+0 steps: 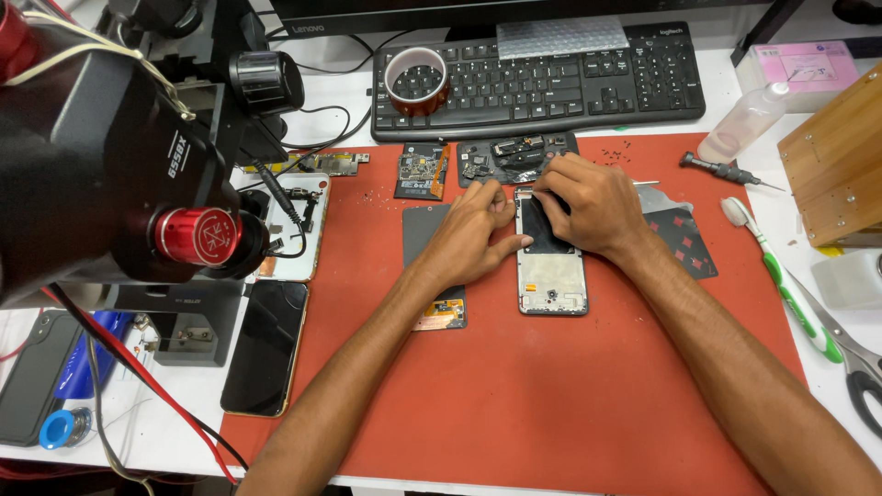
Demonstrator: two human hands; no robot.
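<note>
Fingers of left hand (473, 234) and right hand (583, 202) press phone frame (551, 276).

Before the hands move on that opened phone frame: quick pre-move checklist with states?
1. Phone frame flat on the red mat: ok.
2. Left hand steadying the frame's left edge: ok.
3. Right hand on the frame's top end: ok; what its fingertips pinch: cannot tell.
4. Loose screws scattered on the mat near the back cover, uncontained: not ok.
5. Screwdriver within view, right of the mat: ok.
6. Circuit board lying apart from the hands: ok.
</note>
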